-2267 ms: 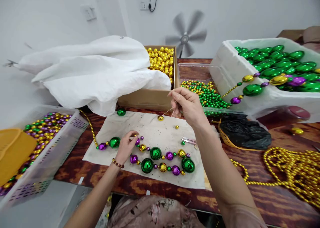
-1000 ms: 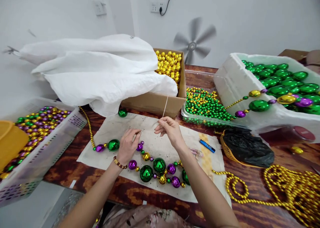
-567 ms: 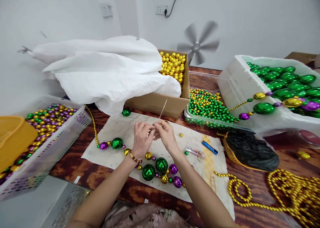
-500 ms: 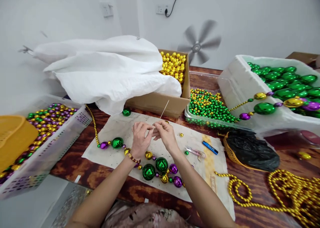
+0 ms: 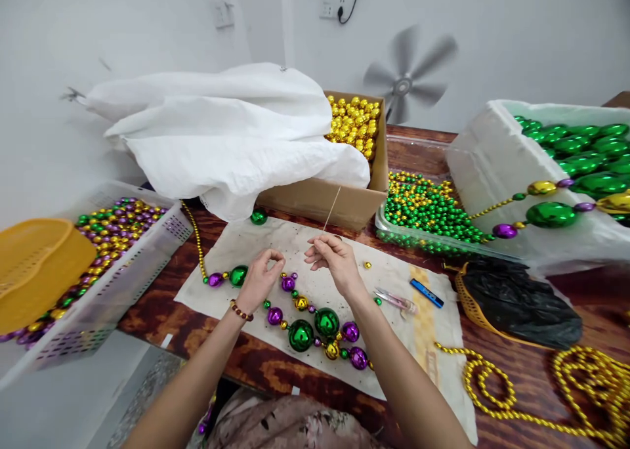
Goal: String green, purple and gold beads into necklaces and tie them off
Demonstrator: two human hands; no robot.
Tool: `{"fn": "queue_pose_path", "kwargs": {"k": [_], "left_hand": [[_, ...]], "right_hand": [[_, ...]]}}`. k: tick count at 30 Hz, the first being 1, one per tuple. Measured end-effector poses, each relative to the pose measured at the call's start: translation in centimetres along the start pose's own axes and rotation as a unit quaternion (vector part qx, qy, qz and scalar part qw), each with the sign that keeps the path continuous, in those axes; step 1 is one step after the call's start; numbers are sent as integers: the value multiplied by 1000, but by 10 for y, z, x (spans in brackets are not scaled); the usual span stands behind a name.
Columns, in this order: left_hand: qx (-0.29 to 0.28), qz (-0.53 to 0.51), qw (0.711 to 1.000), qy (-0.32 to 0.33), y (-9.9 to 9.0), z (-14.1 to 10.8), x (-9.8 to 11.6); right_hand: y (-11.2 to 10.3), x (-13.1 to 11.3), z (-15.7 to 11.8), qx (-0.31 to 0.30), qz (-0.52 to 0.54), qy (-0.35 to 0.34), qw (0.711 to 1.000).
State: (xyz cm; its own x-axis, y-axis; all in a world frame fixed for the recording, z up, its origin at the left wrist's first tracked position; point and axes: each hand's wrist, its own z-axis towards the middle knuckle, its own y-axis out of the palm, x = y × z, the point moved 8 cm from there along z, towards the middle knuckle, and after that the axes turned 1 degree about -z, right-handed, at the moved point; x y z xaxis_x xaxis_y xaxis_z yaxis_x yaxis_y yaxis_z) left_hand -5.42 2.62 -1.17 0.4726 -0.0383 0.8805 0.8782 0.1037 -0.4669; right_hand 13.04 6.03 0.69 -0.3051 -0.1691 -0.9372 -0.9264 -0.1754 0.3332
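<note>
My left hand (image 5: 262, 278), with a beaded bracelet at the wrist, is closed in a pinch above the cloth (image 5: 295, 239); what its fingertips hold is too small to make out. My right hand (image 5: 335, 257) pinches a thin needle-like stick (image 5: 332, 207) that points up and away. The hands are apart. Below them lies a string of green, purple and gold beads, with a large green bead (image 5: 327, 322) near its middle. Another large green bead (image 5: 239, 276) lies left of my left hand. Small snips (image 5: 394, 299) and a blue tool (image 5: 426, 293) rest on the cloth's right part.
A basket of mixed beads (image 5: 142, 278) stands left. Behind are a cardboard box (image 5: 315, 203) under white fabric (image 5: 236, 140), a clear tray (image 5: 433, 247) and a foam box (image 5: 472, 147). Right lie a black bag (image 5: 522, 301) and gold bead strings (image 5: 492, 406). A fan (image 5: 402, 86) spins behind.
My hands have moved apart, the left one down and left, uncovering more beads between them. The stick remains in my right hand. The whole view has shifted slightly.
</note>
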Motion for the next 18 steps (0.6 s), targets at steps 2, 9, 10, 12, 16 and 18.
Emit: {"fn": "queue_pose_path", "kwargs": {"k": [2,9,10,12,16,18], "left_hand": [[23,-5,1000,-8,-11,13,-11],[137,130,979,-78,-65,97,-51],[136,133,978,-91,-66,108,-54],[134,137,974,-118,-65,125,-61],[127,116,977,-129,-59,149,-64],[108,65,986,-114,-54,158,-64]], "right_hand": [[0,2,-5,-1,-14,-3,1000],[-3,14,-35,-17,-22,10,1000],[-3,17,-39,-19,-21,15,999],[-3,24,-49,-22,-20,27,999],[-8,45,-66,-19,-25,56,998],[-13,56,-71,-9,-35,70,997]]}}
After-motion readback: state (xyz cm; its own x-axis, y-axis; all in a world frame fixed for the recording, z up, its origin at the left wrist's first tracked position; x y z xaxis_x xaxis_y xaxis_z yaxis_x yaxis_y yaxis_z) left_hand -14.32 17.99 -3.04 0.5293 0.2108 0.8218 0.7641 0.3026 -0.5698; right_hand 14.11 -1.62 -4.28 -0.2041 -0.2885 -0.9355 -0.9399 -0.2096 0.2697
